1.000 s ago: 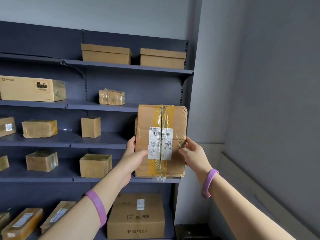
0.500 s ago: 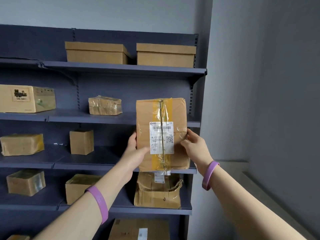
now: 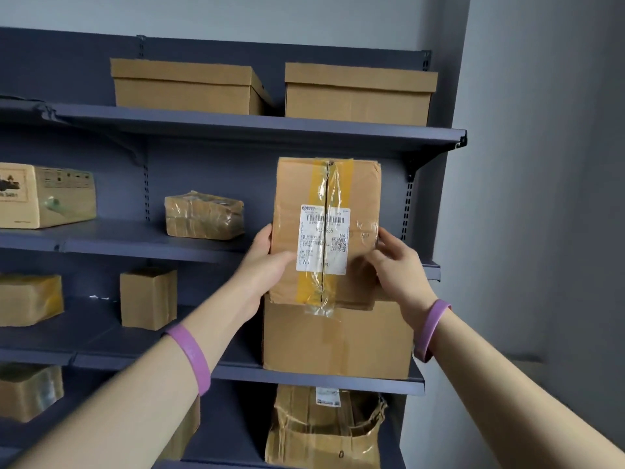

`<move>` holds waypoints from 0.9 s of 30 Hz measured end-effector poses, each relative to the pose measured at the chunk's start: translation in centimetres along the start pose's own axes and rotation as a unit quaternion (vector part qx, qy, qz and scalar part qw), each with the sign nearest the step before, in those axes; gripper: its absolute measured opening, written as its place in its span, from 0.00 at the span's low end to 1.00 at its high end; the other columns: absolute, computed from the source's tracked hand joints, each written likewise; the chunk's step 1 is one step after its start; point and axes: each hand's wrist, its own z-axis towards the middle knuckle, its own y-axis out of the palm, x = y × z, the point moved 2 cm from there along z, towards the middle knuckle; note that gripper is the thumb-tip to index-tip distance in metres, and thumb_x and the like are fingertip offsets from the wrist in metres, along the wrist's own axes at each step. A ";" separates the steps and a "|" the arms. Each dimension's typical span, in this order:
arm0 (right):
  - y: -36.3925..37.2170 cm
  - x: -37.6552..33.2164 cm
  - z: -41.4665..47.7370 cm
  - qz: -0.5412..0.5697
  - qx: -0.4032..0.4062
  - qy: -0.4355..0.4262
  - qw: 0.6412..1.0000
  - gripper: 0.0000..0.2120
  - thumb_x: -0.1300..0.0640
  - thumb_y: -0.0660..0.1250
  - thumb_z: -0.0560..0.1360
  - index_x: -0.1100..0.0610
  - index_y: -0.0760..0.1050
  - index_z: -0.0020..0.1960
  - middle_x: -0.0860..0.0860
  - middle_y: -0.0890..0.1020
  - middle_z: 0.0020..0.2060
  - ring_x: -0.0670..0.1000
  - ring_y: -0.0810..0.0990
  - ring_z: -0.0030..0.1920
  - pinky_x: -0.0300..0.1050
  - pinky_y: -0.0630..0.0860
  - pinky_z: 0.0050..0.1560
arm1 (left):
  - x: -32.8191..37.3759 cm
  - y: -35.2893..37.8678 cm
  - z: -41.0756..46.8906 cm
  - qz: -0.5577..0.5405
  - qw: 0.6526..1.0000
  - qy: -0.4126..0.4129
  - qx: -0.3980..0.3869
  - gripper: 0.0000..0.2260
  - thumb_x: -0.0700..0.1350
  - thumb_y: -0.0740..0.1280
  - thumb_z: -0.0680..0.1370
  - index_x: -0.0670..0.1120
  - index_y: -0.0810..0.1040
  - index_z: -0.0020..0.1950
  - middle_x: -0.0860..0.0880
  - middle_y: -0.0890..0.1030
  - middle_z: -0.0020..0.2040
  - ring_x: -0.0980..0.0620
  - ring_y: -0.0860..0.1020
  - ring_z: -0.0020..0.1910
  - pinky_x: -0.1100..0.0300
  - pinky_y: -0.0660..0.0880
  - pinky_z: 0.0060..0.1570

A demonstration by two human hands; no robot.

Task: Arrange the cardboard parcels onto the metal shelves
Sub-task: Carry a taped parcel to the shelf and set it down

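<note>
**Parcel held upright before the metal shelves [image 3: 257,125]**

A taped parcel [image 3: 326,231], label facing outward, is held upright between both hands. The left grip [image 3: 267,265] is curled round its left edge, and the right grip [image 3: 397,269] round its right edge. The parcel is seen before the right end of the second shelf [image 3: 135,243], above a larger box [image 3: 338,340] shelved below.

a pale grey wall [image 3: 236,11] is spanning the top, a darker side wall [image 3: 548,198] filling the right. purple wristband [image 3: 189,358] is showing lower left, second wristband [image 3: 431,330] mid right.

"WU", "NA" on label [image 3: 323,240] of parcel [image 3: 291,198]
</note>
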 end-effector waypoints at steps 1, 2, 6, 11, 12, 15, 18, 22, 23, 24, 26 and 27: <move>0.5 0.1 1.1 -0.008 0.006 -0.005 1.000 0.18 0.58 0.61 0.79 0.32 0.74 0.51 0.40 0.83 0.48 0.43 0.79 0.45 0.38 0.75 0.43 | -0.2 -0.4 1.3 0.000 1.000 0.006 -0.004 0.20 0.41 0.66 0.77 0.58 0.72 0.67 0.59 0.82 0.54 0.58 0.80 0.52 0.62 0.75 0.41; 1.0 0.5 2.2 -0.013 0.010 -0.010 1.000 0.17 0.57 0.61 0.78 0.33 0.75 0.52 0.42 0.84 0.47 0.45 0.78 0.43 0.40 0.75 0.43 | -0.5 -0.7 2.6 -0.001 1.000 0.014 -0.008 0.18 0.40 0.65 0.77 0.58 0.75 0.63 0.60 0.83 0.51 0.59 0.82 0.49 0.64 0.75 0.38; 3.0 1.9 6.8 -0.023 0.031 -0.015 0.999 0.17 0.56 0.61 0.78 0.34 0.75 0.57 0.45 0.83 0.45 0.46 0.79 0.44 0.48 0.77 0.49 | -1.2 -1.9 8.0 -0.016 0.998 0.042 -0.032 0.13 0.39 0.64 0.77 0.59 0.78 0.50 0.64 0.84 0.42 0.65 0.82 0.39 0.70 0.75 0.31; 5.1 3.5 11.9 -0.038 0.069 0.008 0.997 0.22 0.57 0.61 0.80 0.48 0.69 0.73 0.45 0.80 0.59 0.49 0.80 0.57 0.49 0.78 0.59 | -2.7 -2.9 14.2 -0.039 0.996 0.052 -0.062 0.13 0.41 0.67 0.76 0.61 0.76 0.50 0.68 0.83 0.42 0.67 0.81 0.44 0.67 0.74 0.40; 5.3 3.9 12.7 -0.038 0.083 0.016 0.996 0.23 0.57 0.61 0.80 0.50 0.67 0.74 0.47 0.79 0.61 0.50 0.79 0.58 0.49 0.78 0.59 | -3.0 -3.0 15.3 -0.055 0.995 0.052 -0.063 0.15 0.42 0.68 0.76 0.62 0.74 0.55 0.70 0.81 0.43 0.69 0.79 0.43 0.69 0.73 0.42; 5.9 5.2 14.7 -0.034 0.117 0.032 0.992 0.27 0.56 0.64 0.79 0.51 0.61 0.76 0.50 0.75 0.66 0.51 0.77 0.62 0.51 0.75 0.64 | -4.3 -3.0 18.2 -0.094 0.992 0.045 -0.071 0.31 0.48 0.70 0.75 0.60 0.62 0.75 0.69 0.69 0.58 0.66 0.71 0.57 0.64 0.66 0.56; 6.3 5.9 16.6 -0.030 0.118 0.019 0.992 0.28 0.52 0.67 0.77 0.48 0.62 0.75 0.48 0.75 0.66 0.50 0.76 0.63 0.51 0.72 0.67 | -5.0 -2.5 20.2 -0.111 0.987 0.062 -0.103 0.33 0.54 0.70 0.71 0.64 0.62 0.73 0.76 0.70 0.57 0.70 0.69 0.59 0.66 0.65 0.52; 6.4 7.0 18.6 -0.017 0.105 0.005 0.994 0.16 0.51 0.67 0.78 0.48 0.74 0.65 0.44 0.80 0.59 0.45 0.78 0.60 0.40 0.73 0.60 | -6.1 -1.4 21.9 -0.116 0.985 0.056 -0.116 0.25 0.56 0.72 0.69 0.70 0.71 0.65 0.67 0.72 0.66 0.67 0.69 0.62 0.69 0.65 0.50; 6.3 7.4 18.9 -0.016 0.108 0.005 0.994 0.13 0.51 0.67 0.78 0.49 0.76 0.62 0.44 0.81 0.57 0.42 0.78 0.58 0.37 0.72 0.56 | -6.5 -1.1 22.2 -0.115 0.985 0.055 -0.116 0.23 0.54 0.72 0.71 0.70 0.72 0.64 0.65 0.72 0.67 0.66 0.70 0.62 0.70 0.66 0.49; 6.0 8.0 19.2 -0.020 0.114 0.008 0.993 0.11 0.51 0.66 0.78 0.49 0.77 0.60 0.45 0.81 0.56 0.40 0.77 0.55 0.36 0.71 0.53 | -6.9 -0.6 22.4 -0.111 0.985 0.055 -0.117 0.22 0.52 0.72 0.73 0.70 0.73 0.63 0.63 0.72 0.67 0.65 0.71 0.61 0.70 0.68 0.48; 5.3 9.2 19.5 -0.040 0.130 0.019 0.991 0.08 0.48 0.66 0.78 0.48 0.78 0.55 0.45 0.82 0.53 0.41 0.78 0.53 0.39 0.72 0.53 | -7.7 0.5 22.6 -0.090 0.988 0.046 -0.113 0.19 0.51 0.71 0.75 0.70 0.73 0.61 0.59 0.75 0.65 0.63 0.75 0.58 0.71 0.73 0.43; 5.0 9.8 19.7 -0.047 0.136 0.026 0.989 0.07 0.47 0.66 0.78 0.47 0.78 0.53 0.45 0.82 0.52 0.43 0.78 0.53 0.42 0.73 0.54 | -8.0 1.0 22.6 -0.078 0.990 0.042 -0.107 0.17 0.52 0.70 0.75 0.70 0.74 0.59 0.59 0.77 0.63 0.62 0.77 0.56 0.71 0.74 0.41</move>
